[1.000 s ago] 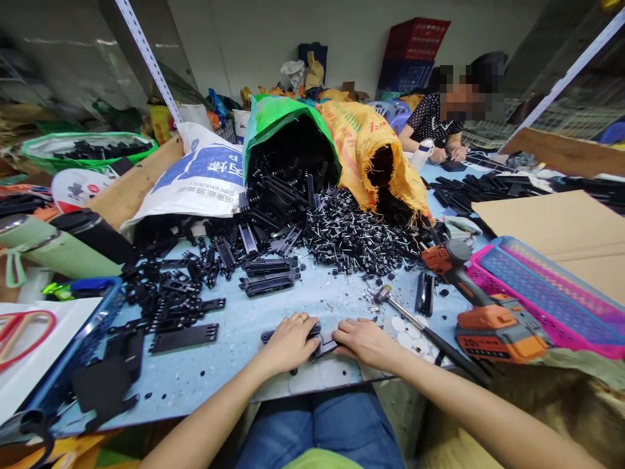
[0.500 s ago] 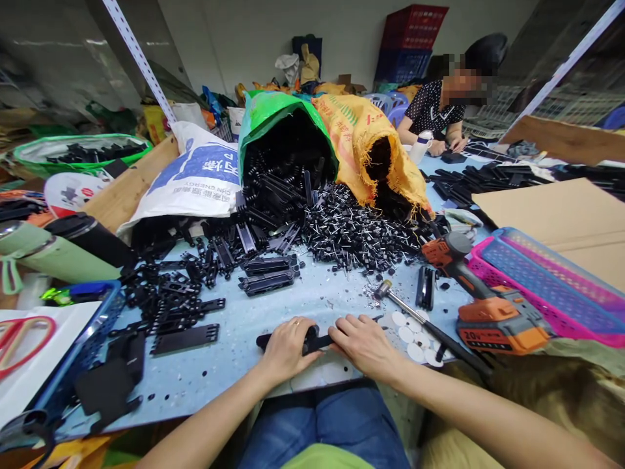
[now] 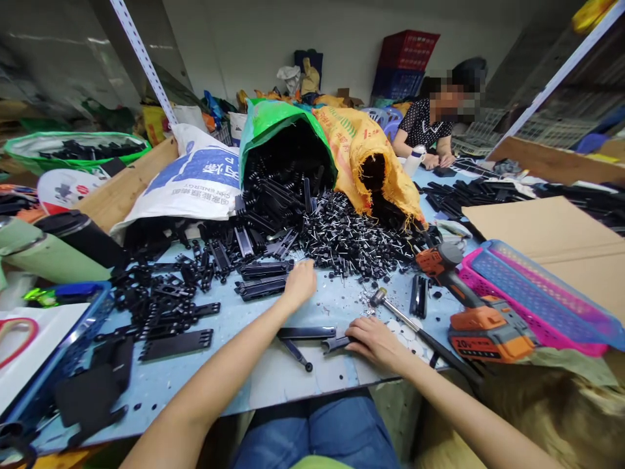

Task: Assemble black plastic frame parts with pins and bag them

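Observation:
My left hand (image 3: 299,284) reaches forward to the near edge of a pile of black-headed screws (image 3: 351,238), beside stacked long black plastic parts (image 3: 263,281). Its fingers are bunched and mostly hidden behind the back of the hand. Near the front table edge, my right hand (image 3: 375,340) is closed on a black plastic piece with a forked end (image 3: 336,344). Touching that piece is a long flat black bar (image 3: 306,333), with a thin black arm (image 3: 297,355) angled out beneath it.
A rubber-headed hammer (image 3: 415,326) and an orange cordless drill (image 3: 478,306) lie to the right, near a pink basket (image 3: 517,312). Loose black parts (image 3: 170,306) cover the left side. Green (image 3: 273,111) and orange (image 3: 351,130) sacks stand behind. A co-worker (image 3: 430,127) sits across the table.
My left hand has let go of the black part at the table edge and moved forward to the screw pile. My right hand stays by the part, now lying with its arm angled out.

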Action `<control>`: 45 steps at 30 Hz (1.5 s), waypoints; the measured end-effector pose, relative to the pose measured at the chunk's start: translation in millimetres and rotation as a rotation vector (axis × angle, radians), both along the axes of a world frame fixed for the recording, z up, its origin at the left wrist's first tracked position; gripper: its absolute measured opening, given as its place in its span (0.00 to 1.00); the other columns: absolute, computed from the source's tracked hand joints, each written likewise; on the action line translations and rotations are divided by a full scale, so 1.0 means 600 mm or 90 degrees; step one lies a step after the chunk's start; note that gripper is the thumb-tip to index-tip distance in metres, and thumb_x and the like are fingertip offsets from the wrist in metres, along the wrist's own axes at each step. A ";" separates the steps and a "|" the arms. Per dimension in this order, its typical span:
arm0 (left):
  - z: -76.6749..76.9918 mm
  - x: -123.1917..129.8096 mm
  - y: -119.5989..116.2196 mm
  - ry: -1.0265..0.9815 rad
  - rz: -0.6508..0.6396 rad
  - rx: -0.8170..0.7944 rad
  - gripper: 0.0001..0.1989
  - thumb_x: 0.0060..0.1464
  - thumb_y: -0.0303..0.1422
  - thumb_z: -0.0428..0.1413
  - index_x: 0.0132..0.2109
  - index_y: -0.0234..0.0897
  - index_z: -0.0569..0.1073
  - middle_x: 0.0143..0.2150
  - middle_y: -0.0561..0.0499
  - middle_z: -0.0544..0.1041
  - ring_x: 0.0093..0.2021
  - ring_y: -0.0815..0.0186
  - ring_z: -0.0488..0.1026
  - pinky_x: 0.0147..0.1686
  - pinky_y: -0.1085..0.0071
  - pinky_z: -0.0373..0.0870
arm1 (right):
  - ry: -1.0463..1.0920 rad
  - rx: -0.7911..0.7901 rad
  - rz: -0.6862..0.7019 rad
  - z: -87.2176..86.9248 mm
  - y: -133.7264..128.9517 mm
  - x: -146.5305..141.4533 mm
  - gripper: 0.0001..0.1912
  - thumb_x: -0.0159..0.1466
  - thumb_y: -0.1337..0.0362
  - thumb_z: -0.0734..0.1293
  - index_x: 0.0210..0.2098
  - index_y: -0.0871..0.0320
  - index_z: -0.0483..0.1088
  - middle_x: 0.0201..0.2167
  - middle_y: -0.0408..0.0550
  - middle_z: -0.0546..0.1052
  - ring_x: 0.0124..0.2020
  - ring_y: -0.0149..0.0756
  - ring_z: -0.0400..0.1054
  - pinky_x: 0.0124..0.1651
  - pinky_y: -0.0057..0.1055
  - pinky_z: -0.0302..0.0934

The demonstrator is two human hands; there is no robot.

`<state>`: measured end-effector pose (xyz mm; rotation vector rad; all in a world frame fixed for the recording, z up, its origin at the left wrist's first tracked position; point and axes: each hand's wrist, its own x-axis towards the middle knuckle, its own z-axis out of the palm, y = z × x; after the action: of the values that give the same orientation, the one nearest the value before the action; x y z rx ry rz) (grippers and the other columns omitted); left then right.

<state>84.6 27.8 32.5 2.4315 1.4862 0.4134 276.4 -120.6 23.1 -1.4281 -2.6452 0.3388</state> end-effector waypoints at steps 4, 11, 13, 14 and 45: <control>-0.016 0.044 0.099 -0.015 0.068 -0.001 0.13 0.54 0.21 0.44 0.46 0.30 0.67 0.43 0.37 0.71 0.48 0.56 0.67 0.46 0.62 0.63 | 0.028 -0.016 -0.029 -0.002 -0.009 0.012 0.17 0.66 0.51 0.55 0.45 0.54 0.65 0.38 0.47 0.70 0.40 0.36 0.63 0.42 0.32 0.54; -0.025 0.036 0.095 -0.097 0.062 0.039 0.11 0.51 0.19 0.45 0.38 0.32 0.69 0.40 0.40 0.71 0.43 0.59 0.69 0.44 0.63 0.65 | -0.097 0.116 -0.348 -0.001 0.137 0.020 0.13 0.66 0.62 0.55 0.47 0.58 0.63 0.42 0.52 0.69 0.45 0.40 0.60 0.44 0.32 0.55; -0.013 0.019 0.070 -0.145 0.053 0.058 0.08 0.52 0.22 0.47 0.37 0.33 0.68 0.39 0.43 0.71 0.42 0.61 0.70 0.44 0.64 0.66 | -0.127 0.118 -0.400 -0.008 0.182 0.015 0.11 0.65 0.65 0.56 0.44 0.60 0.64 0.40 0.54 0.69 0.44 0.41 0.61 0.41 0.32 0.55; -0.007 0.006 0.055 -0.171 0.051 0.068 0.07 0.53 0.23 0.48 0.38 0.34 0.68 0.39 0.44 0.71 0.41 0.62 0.70 0.43 0.66 0.67 | -0.129 0.115 -0.409 -0.012 0.198 0.012 0.10 0.64 0.67 0.56 0.42 0.61 0.65 0.39 0.55 0.69 0.43 0.42 0.62 0.40 0.32 0.55; -0.049 -0.178 -0.209 -0.006 -0.114 0.305 0.14 0.58 0.28 0.47 0.50 0.32 0.68 0.46 0.40 0.73 0.52 0.54 0.66 0.48 0.54 0.59 | 0.076 -0.029 -0.043 0.032 0.018 -0.077 0.11 0.65 0.66 0.57 0.35 0.59 0.70 0.30 0.49 0.72 0.35 0.35 0.66 0.38 0.28 0.58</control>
<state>-22.5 -97.4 3.4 2.8875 1.2609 0.8191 230.3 -110.0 42.4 -1.4580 -2.5049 0.4655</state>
